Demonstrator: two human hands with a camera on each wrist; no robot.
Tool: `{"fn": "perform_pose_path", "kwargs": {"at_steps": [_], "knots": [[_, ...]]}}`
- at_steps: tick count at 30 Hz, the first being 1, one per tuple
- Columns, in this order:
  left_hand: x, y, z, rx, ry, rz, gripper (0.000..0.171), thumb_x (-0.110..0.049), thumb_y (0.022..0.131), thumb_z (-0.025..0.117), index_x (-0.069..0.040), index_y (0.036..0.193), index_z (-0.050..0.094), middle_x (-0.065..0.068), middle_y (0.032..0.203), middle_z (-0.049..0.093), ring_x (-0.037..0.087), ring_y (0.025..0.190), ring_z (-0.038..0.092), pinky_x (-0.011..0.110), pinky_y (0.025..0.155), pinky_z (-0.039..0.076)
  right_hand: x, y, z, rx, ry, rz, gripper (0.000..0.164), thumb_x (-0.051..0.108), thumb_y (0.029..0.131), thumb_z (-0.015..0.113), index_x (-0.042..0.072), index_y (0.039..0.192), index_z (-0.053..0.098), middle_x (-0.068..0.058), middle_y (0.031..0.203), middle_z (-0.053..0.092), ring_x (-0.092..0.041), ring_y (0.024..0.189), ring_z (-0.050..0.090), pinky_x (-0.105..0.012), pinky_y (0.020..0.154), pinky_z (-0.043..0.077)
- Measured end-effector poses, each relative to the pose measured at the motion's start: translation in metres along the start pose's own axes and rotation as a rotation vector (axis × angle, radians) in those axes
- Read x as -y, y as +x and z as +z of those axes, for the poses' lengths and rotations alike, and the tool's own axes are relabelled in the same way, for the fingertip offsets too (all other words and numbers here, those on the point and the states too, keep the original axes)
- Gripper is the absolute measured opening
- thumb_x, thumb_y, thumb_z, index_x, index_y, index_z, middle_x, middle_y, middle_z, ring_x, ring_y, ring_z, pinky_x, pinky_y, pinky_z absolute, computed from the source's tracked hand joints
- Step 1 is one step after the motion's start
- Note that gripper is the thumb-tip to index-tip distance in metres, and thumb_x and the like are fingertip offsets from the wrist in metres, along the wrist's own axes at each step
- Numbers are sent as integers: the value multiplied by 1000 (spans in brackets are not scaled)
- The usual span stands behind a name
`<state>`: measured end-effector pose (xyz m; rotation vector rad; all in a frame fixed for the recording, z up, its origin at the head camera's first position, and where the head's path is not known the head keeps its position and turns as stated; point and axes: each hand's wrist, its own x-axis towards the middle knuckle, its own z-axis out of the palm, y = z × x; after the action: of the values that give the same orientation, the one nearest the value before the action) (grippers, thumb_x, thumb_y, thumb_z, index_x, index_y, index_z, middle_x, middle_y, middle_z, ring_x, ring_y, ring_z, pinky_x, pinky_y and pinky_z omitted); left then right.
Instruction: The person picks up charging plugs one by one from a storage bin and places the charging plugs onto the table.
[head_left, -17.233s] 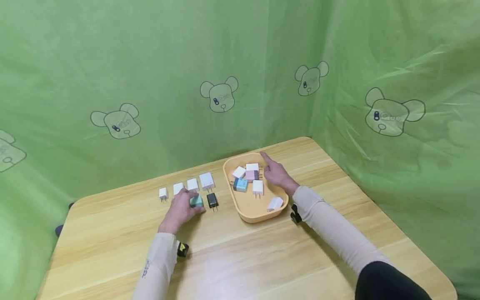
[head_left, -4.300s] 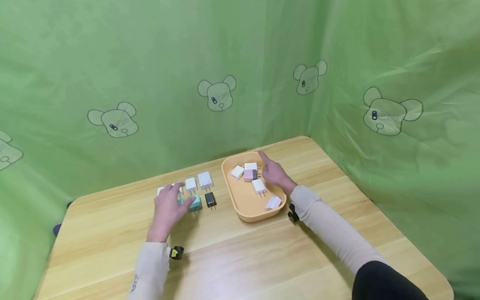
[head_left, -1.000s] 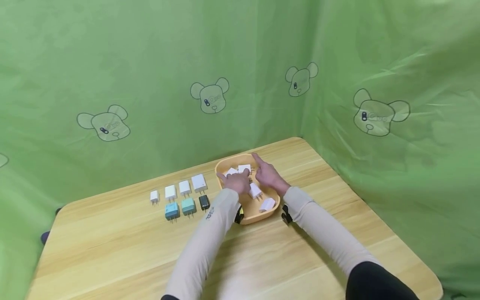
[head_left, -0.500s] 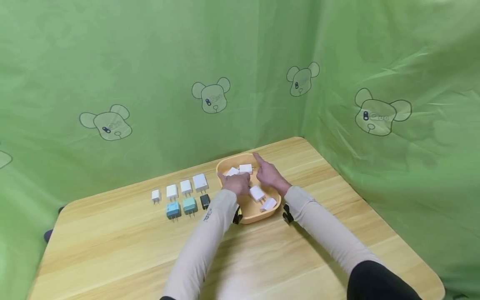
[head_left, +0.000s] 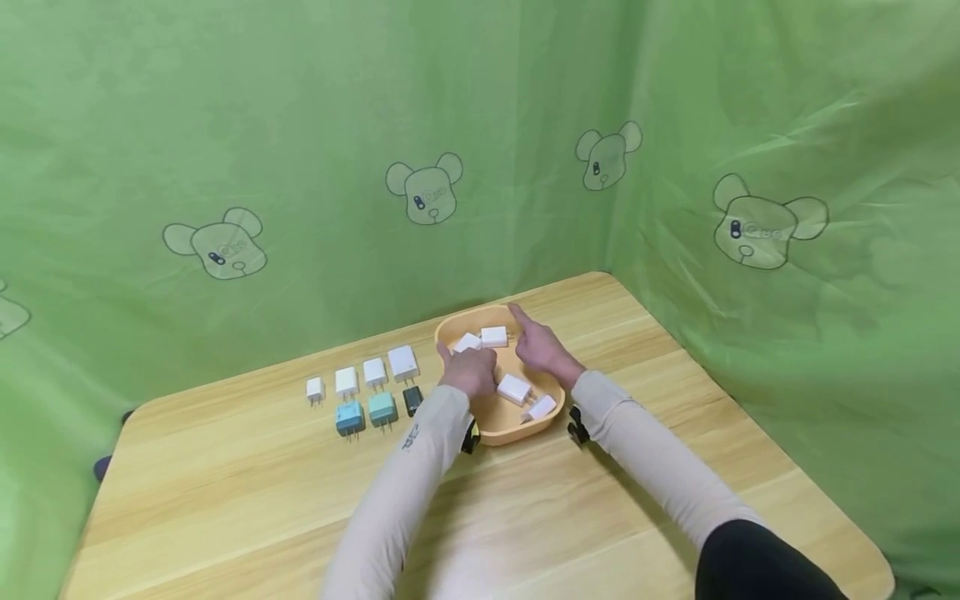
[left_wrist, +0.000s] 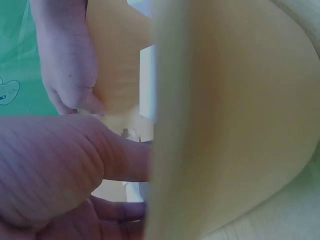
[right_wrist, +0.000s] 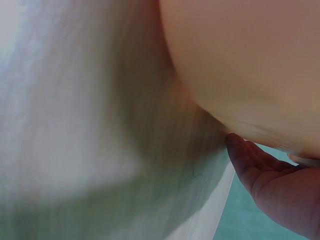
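My left hand (head_left: 472,372) reaches over the near-left rim into the orange tray (head_left: 517,435). Its thumb and fingers close at the spot of a purple plug charger, which the hand hides in the head view; in the left wrist view a dark edge and prongs (left_wrist: 125,132) show by the thumb. My right hand (head_left: 543,348) grips the tray's right rim, index finger along the far corner, other fingers against the outer wall in the right wrist view. White chargers lie in the tray: one (head_left: 493,337) at the back, another (head_left: 467,342) beside it, one (head_left: 515,389) mid-tray, one (head_left: 539,408) near the front.
Left of the tray, chargers stand in two rows, prongs toward me. Behind are several white ones, from a small one (head_left: 314,390) to a large one (head_left: 402,362). In front are a blue (head_left: 349,418), a teal (head_left: 382,408) and a black charger (head_left: 412,401). Green curtain surrounds the wooden table (head_left: 247,500).
The blue charger has gone from the tray to the front row. My left hand has moved from that row into the tray, and the mid-tray white charger has turned. My right hand stays.
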<state>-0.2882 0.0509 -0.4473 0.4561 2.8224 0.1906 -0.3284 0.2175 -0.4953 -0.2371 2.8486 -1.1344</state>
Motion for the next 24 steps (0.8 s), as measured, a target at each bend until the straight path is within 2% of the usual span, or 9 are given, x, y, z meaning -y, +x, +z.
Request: {"fn": "perform_pose_path", "kwargs": {"at_steps": [1, 4, 6, 9, 12, 14, 17, 20, 24], "knots": [[1, -1, -1, -5, -10, 9, 19, -12, 83, 74, -17, 101, 68, 5, 105, 76, 33, 121, 66, 70, 125, 4, 0, 0, 0, 2, -1, -2, 78, 3, 95, 40, 16, 164, 8, -25, 92, 66, -14, 54, 45, -27, 53, 48], [3, -4, -4, -20, -57, 34, 15, -9, 81, 76, -17, 87, 65, 3, 93, 73, 33, 113, 68, 70, 126, 5, -1, 0, 0, 8, -8, -2, 78, 2, 94, 40, 15, 164, 8, -14, 74, 58, -12, 52, 43, -26, 50, 46], [4, -6, -6, -39, -89, 48, 16, -7, 81, 75, -16, 83, 62, 2, 89, 71, 31, 108, 69, 69, 126, 7, 0, 0, 0, 9, -17, -10, 78, 1, 94, 40, 14, 164, 8, -9, 68, 52, -13, 52, 43, -26, 51, 45], [7, -6, -9, -67, -130, 70, 11, -8, 87, 71, -16, 85, 64, 2, 91, 71, 31, 106, 68, 68, 126, 11, 1, 1, -2, 6, -36, -14, 77, 1, 95, 40, 12, 164, 9, -5, 66, 49, -13, 52, 44, -26, 51, 46], [10, -5, -11, -80, -131, 99, 1, -12, 93, 68, -13, 92, 68, 5, 96, 73, 30, 104, 68, 60, 121, 32, 1, 2, -2, 10, -33, -2, 77, 2, 95, 40, 13, 164, 8, -4, 65, 48, -12, 51, 43, -26, 50, 45], [12, -5, -12, -84, -135, 123, 7, -14, 94, 67, -11, 100, 70, 6, 101, 74, 29, 102, 68, 52, 111, 45, 0, 2, -2, 14, -35, 4, 76, 2, 95, 39, 12, 164, 8, -4, 65, 47, -12, 51, 43, -25, 50, 45], [15, -8, -15, -94, -164, 149, 22, -12, 94, 68, -8, 115, 70, 9, 111, 75, 28, 104, 68, 42, 97, 55, -1, 1, -1, 19, -37, 7, 75, 2, 96, 39, 12, 164, 8, -4, 65, 47, -13, 52, 45, -26, 51, 45], [17, -15, -18, -105, -244, 149, 43, -4, 88, 72, -7, 129, 64, 13, 123, 71, 30, 110, 67, 41, 100, 56, -1, 2, 0, 13, -56, -11, 77, -1, 94, 41, 11, 164, 9, -9, 68, 53, -17, 57, 51, -29, 56, 49], [19, -24, -25, -127, -296, 140, 58, 2, 80, 76, -6, 135, 58, 17, 127, 68, 32, 113, 66, 43, 102, 55, 1, 3, -1, 9, -57, -23, 85, -7, 89, 45, 11, 163, 10, -20, 82, 63, -26, 70, 61, -35, 68, 56]]}}
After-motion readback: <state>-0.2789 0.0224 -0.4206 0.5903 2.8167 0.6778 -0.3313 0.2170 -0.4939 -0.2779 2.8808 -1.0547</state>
